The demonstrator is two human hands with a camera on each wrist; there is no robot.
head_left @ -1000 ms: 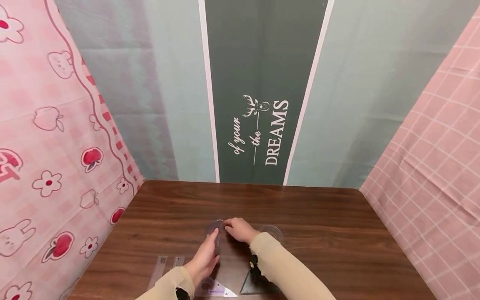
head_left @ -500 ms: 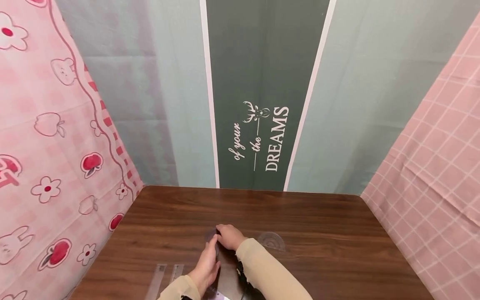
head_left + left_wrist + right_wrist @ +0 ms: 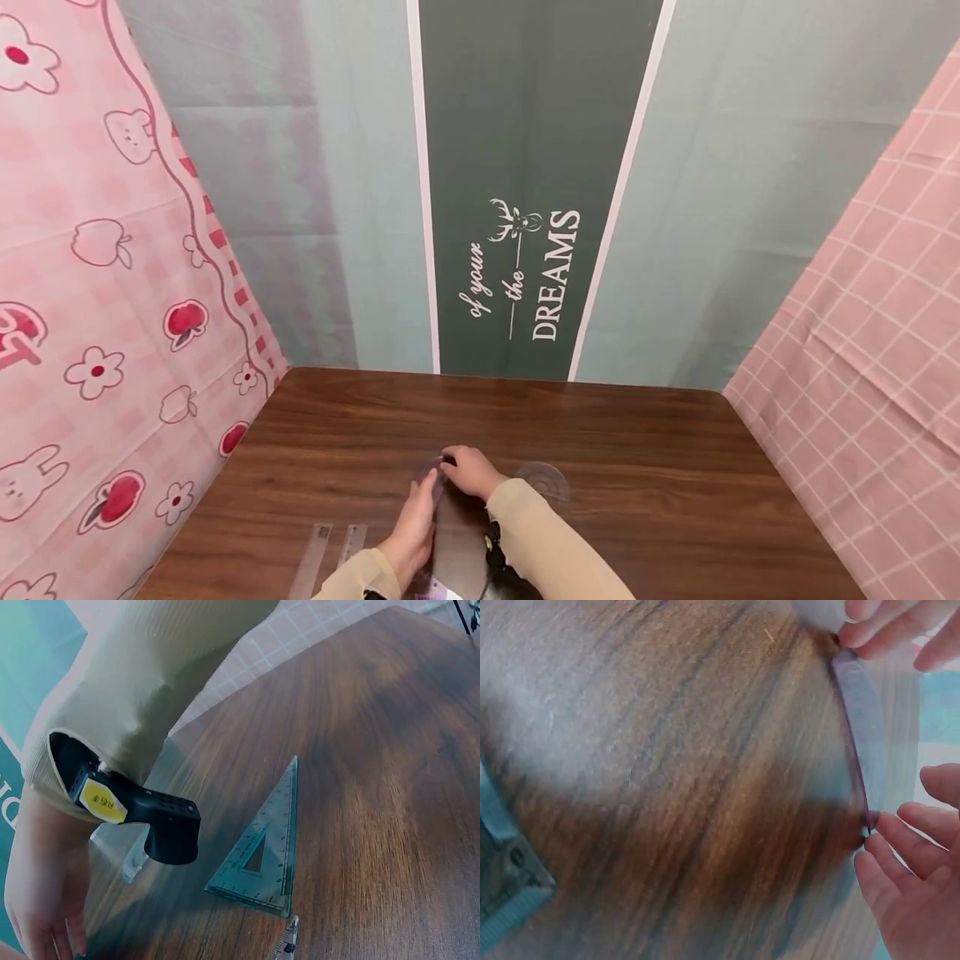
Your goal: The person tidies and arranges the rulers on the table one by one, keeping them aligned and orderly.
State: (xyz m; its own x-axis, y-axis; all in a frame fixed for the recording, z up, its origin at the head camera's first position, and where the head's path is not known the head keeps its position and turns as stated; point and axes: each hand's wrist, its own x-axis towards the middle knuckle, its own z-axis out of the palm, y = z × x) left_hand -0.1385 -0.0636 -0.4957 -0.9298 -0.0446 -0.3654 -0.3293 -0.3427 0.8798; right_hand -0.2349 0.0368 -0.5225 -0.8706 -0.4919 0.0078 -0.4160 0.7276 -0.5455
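Both hands work at a purple-tinted clear protractor (image 3: pixel 429 468) left of the table's middle. In the right wrist view, the protractor (image 3: pixel 861 724) shows its long straight edge between the two hands. My left hand (image 3: pixel 415 517) holds its near side, thumb along it. At the lower end of that edge, the fingertips of my right hand (image 3: pixel 922 862) pinch the corner; in the head view, my right hand (image 3: pixel 468 471) reaches across to the far end. Part of the protractor is hidden behind the fingers.
Beside the right forearm lies a clear protractor (image 3: pixel 543 479). Two clear rulers, one wider (image 3: pixel 311 554) and one narrower (image 3: pixel 352 542), lie front left. Near the front edge are a purple-printed set square (image 3: pixel 435 590) and a teal-tinted set square (image 3: pixel 274 855). Curtains surround the table (image 3: pixel 637 442).
My right hand has come left to the protractor and shifted slightly back right. The left hand keeps its hold. The head view has tilted slightly, so the table sits lower.
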